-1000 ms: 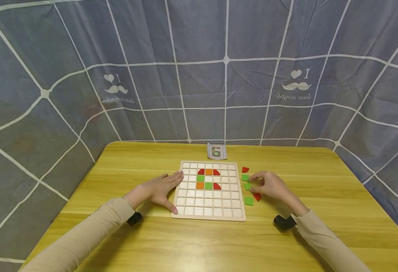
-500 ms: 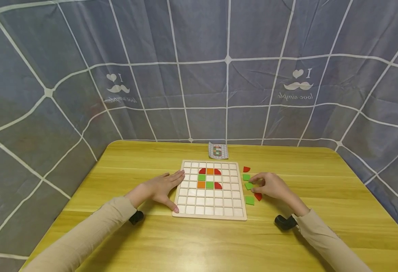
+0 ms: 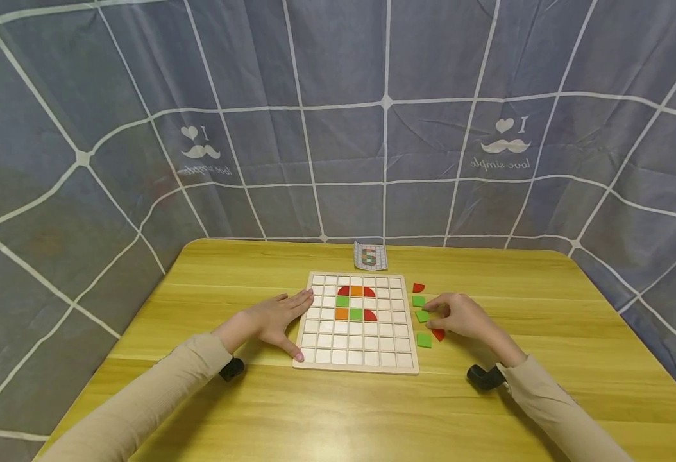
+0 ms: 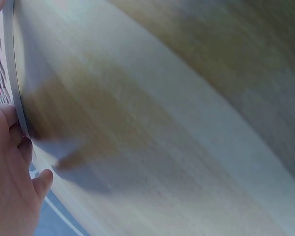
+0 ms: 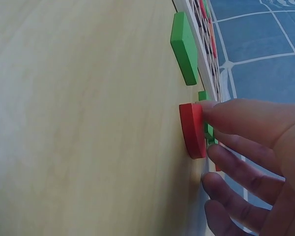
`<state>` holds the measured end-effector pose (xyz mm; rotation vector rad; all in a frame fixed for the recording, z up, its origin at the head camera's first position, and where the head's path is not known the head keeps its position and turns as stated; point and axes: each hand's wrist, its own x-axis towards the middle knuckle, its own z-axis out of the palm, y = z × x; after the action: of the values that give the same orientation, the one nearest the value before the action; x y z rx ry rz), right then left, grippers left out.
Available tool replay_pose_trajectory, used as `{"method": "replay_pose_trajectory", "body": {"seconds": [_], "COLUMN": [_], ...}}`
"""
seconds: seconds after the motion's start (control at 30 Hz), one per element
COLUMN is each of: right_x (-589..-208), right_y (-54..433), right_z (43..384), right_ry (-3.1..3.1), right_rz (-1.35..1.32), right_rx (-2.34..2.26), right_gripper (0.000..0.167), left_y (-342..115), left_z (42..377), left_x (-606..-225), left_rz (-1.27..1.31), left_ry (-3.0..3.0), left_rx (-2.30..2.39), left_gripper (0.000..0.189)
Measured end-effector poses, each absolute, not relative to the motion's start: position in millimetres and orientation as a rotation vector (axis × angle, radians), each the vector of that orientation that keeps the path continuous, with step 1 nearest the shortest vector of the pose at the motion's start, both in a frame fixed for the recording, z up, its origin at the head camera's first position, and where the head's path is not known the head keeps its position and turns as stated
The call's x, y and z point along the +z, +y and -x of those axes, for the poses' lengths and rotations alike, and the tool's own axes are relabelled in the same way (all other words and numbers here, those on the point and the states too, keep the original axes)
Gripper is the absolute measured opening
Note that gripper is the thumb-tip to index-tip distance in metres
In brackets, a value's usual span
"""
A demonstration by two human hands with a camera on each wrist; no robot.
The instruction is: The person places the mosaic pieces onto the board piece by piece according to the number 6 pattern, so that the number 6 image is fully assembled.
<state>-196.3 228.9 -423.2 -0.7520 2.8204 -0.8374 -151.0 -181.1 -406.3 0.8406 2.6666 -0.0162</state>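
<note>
Green square tile (image 3: pixel 422 316), just right of the gridded board (image 3: pixel 356 368), sits pinched between the thumb and forefinger of the right hand (image 3: pixel 459 315); the left hand (image 3: pixel 273 321), fingers spread, rests on the board's left edge.

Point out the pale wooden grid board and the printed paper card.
Pale wooden grid board (image 3: pixel 356 329), head view: on a bare central cell.
Printed paper card (image 3: pixel 369 256), head view: on its printed face.

Grey curtain (image 3: pixel 338 144) (white-gridded) — wooden table (image 3: pixel 338 417)
</note>
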Motion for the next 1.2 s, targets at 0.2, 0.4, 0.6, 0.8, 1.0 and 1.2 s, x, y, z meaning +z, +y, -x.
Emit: {"method": "replay_pose_trajectory", "body": {"seconds": [0.2,0.4,0.6,0.8,1.0,1.2], "right_x": [-423.4,-422.2,-421.5,-420.1,-419.2,-419.7], "right_y": [228.6,227.6,226.5,224.9,223.4,220.6], "right_z": [196.8,199.0,198.3,196.0,193.8,192.7], "right_ry": [2.824,2.83,2.833,2.896,2.927,2.944], "right_rz": [0.746,0.744,0.804,0.757,0.71,0.71], "right_rx": [-0.824,-0.787,-0.772,-0.715,-0.687,-0.7], "right_gripper": [0.029,0.032,0.029,0.027,0.028,0.03], "left_y": [-181.3,-180.8,-180.6,-181.0,-180.8,-180.8], "left_z": [151.0,151.3,150.1,150.5,150.3,149.9], "left_x": [-407.1,-408.2,-407.0,-408.9,-409.2,-409.1], "left_rz": [-0.839,-0.843,-0.832,-0.826,-0.824,-0.832], "left_ry": [2.668,2.672,2.673,2.67,2.671,2.675], "left_rx": [-0.007,-0.005,0.001,0.004,0.004,0.005], "left_gripper": [0.122,0.122,0.122,0.122,0.123,0.122]}}
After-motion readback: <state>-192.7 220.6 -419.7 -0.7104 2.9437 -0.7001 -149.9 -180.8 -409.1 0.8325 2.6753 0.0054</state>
